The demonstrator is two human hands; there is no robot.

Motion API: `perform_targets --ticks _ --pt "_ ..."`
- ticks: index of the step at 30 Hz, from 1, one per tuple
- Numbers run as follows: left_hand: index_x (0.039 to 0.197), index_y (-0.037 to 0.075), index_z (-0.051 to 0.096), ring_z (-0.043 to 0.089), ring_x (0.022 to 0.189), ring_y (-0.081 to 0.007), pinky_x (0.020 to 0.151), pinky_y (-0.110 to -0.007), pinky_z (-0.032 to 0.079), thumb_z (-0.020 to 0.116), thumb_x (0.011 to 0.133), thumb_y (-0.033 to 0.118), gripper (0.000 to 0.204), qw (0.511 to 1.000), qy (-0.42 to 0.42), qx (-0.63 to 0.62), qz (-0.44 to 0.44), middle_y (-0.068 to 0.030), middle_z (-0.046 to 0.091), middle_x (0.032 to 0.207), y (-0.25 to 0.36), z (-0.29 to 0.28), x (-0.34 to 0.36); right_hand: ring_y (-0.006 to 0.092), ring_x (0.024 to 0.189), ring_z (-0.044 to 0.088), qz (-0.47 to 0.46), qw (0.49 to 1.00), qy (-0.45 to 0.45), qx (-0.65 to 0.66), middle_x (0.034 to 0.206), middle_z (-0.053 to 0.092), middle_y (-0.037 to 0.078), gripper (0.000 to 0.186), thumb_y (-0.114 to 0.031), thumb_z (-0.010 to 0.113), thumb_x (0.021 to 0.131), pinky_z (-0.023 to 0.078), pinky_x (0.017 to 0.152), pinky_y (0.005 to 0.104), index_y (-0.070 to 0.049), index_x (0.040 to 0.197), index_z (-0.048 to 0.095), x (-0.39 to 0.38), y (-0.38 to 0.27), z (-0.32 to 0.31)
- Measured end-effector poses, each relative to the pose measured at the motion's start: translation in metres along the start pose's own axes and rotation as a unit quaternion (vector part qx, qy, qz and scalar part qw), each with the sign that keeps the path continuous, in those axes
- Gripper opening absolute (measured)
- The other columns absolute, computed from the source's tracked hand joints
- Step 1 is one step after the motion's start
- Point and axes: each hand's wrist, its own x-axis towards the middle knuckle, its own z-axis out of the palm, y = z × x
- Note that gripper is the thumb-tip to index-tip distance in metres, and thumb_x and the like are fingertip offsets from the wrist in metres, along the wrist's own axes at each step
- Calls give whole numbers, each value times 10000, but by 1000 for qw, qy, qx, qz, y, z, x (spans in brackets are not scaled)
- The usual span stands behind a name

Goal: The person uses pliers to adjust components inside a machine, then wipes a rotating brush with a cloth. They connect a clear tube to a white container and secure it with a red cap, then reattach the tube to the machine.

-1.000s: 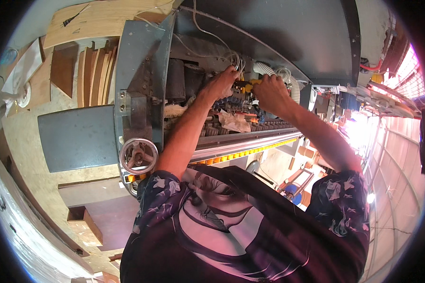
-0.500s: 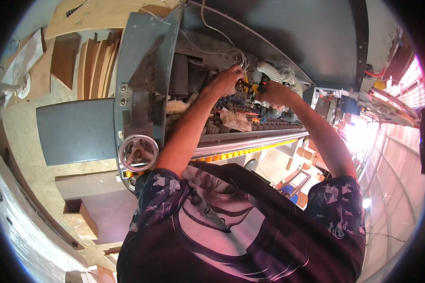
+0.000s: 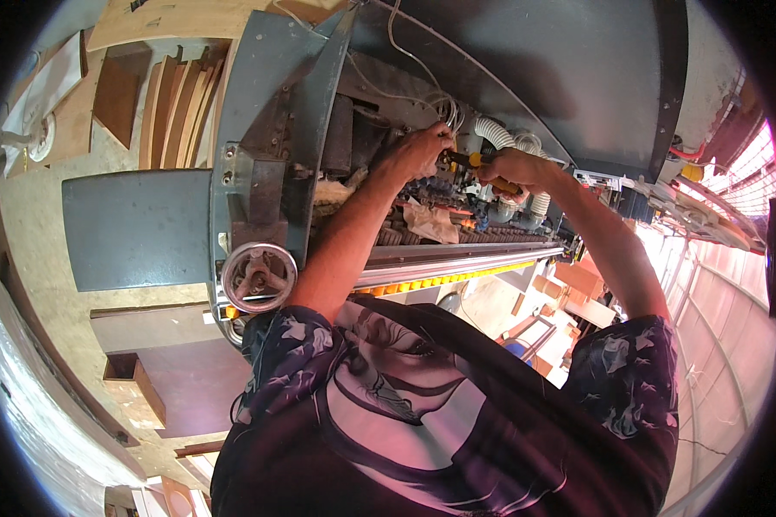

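Note:
Both arms reach into an open grey machine. My right hand [image 3: 519, 169] is wrapped round pliers [image 3: 468, 159] with yellow-and-black handles. One handle points left out of the fist and another part shows below the fingers. The jaws point toward my left hand [image 3: 421, 153], whose fingers are pinched together beside them. What those fingertips hold is hidden, but a bundle of thin pale cables [image 3: 450, 109] hangs right at them. Below the hands lies a crumpled piece of brown paper [image 3: 431, 222] among dusty machine parts.
White corrugated hoses [image 3: 493, 132] stand just beyond my right hand. A raised grey cover [image 3: 543, 69] rises above the opening. Near my left elbow is a metal handwheel [image 3: 259, 277]. A yellow-lit rail [image 3: 440, 277] runs along the machine's front. Wooden boards [image 3: 177, 112] lean at the left.
The pliers in my right hand have turned, and a lower handle now shows beneath the fingers. My left hand stays pinched near the cables. The whole view has shifted slightly.

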Motion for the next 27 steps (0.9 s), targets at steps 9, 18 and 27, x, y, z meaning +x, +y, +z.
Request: perform_targets --ticks 9,18,27 --pt "1208 93 694 675 1010 -277 882 -378 583 798 665 -19 565 998 24 40 37 -55 560 1273 -12 17 5 147 366 465 -62 983 73 -159 580 559 51 322 -297 662 965 353 342 334 7 873 613 -4 -8 6" --pt "1190 80 684 663 1030 -293 879 -378 581 788 668 -29 544 998 32 -1 51 -64 576 1245 -8 8 4 233 622 657 -121 933 126 -315 793 660 156 329 -303 596 986 532 532 414 5 1058 685 3 -4 6" --pt "1196 56 619 622 1131 -318 974 -420 540 824 680 -18 561 998 37 -19 43 -104 586 1232 -5 7 3 445 1141 665 -117 771 261 -569 1181 655 256 348 -272 656 932 528 923 620 -102 1228 718 -19 1 38"
